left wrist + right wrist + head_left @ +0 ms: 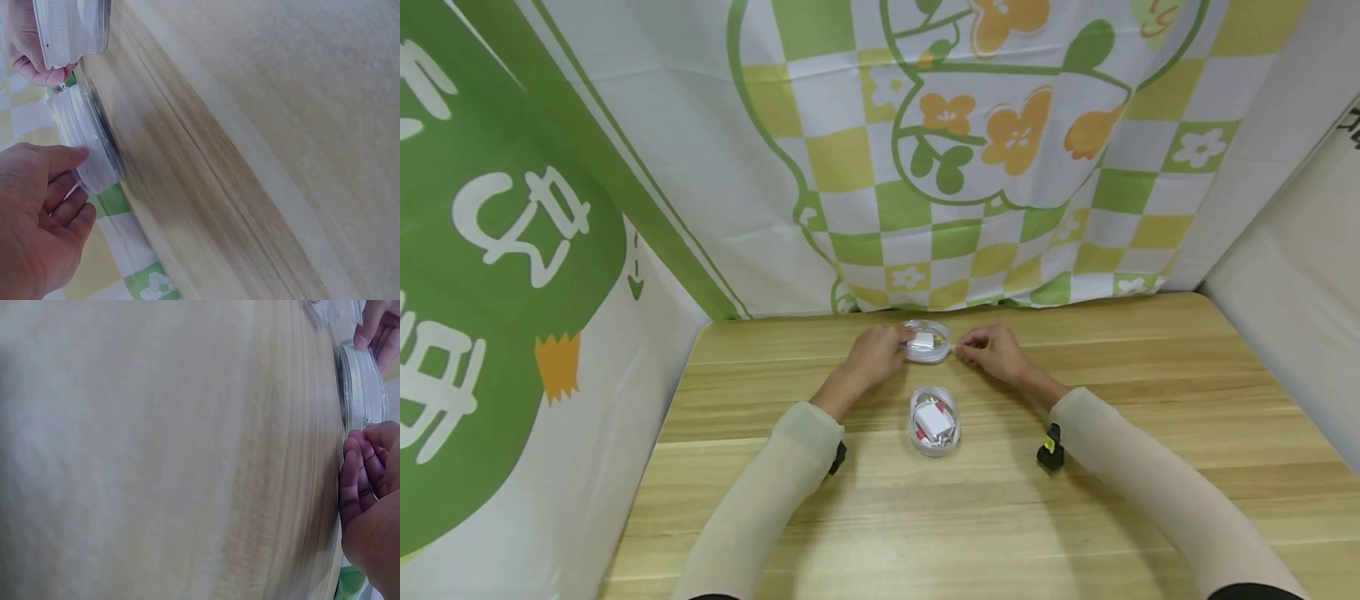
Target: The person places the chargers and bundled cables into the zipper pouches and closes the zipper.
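Two clear oval zip cases lie one behind the other on the wooden table. My left hand [877, 354] grips the left end of the far case [928, 352], its thumb on the side wall in the left wrist view. A white charger block [921, 340] shows through the top of that case. At the opposite end, my right hand [996, 352] pinches the small zipper pull [368, 423] between thumb and fingers. Nearer to me sits the second case [934, 451], untouched, with a white block [933, 419], a coiled cable and red bits inside.
The far case lies near the back edge of the wooden table [1000, 517]. Behind that edge hangs a checked cloth [900, 226] with flowers, and a green and white cloth [512, 350] hangs at the left. The near case sits between my forearms.
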Demonstrator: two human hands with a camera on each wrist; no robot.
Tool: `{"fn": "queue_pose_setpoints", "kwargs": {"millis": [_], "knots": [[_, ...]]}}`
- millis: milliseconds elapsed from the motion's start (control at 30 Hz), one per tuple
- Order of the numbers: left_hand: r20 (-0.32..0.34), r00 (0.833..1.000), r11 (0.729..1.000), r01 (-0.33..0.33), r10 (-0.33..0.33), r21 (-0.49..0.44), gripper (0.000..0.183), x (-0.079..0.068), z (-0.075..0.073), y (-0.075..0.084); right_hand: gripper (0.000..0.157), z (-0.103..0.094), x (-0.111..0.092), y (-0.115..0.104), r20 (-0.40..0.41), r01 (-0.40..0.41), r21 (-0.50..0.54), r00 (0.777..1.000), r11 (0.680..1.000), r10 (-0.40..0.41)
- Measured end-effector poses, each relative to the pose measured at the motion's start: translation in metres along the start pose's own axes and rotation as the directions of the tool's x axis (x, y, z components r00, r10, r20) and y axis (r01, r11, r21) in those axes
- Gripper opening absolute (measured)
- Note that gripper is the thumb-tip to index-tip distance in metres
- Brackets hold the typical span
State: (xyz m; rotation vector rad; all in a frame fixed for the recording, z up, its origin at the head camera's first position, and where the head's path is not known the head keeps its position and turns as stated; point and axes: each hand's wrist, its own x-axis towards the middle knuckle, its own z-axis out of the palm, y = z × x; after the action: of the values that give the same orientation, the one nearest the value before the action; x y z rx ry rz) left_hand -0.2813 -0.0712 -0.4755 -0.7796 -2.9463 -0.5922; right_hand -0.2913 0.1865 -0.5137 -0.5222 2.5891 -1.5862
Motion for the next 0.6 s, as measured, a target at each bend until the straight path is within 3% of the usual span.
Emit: {"fn": "queue_pose_setpoints", "kwargs": {"millis": [133, 333, 600], "knots": [[-0.012, 0.999, 0.999, 0.031, -0.031, 0.006, 0.039, -0.0015, -0.0006, 0.0014, 0.010, 0.0032, -0.0016, -0.0007, 0.016, 0.011, -0.008, 1.000, 1.000, -0.011], [0.022, 0.999, 0.999, 0.034, -0.034, 0.004, 0.039, -0.0015, 0.0005, 0.0050, 0.008, 0.0067, -0.0029, -0.0012, 0.028, 0.018, -0.031, 0.999, 0.999, -0.017], [0.069, 0.996, 0.998, 0.052, -0.054, 0.034, 0.066, 0.0017, 0.0064, 0.0091, 0.007, 0.0093, -0.0039, -0.0017, 0.057, 0.048, -0.067, 0.997, 0.997, -0.044]]}}
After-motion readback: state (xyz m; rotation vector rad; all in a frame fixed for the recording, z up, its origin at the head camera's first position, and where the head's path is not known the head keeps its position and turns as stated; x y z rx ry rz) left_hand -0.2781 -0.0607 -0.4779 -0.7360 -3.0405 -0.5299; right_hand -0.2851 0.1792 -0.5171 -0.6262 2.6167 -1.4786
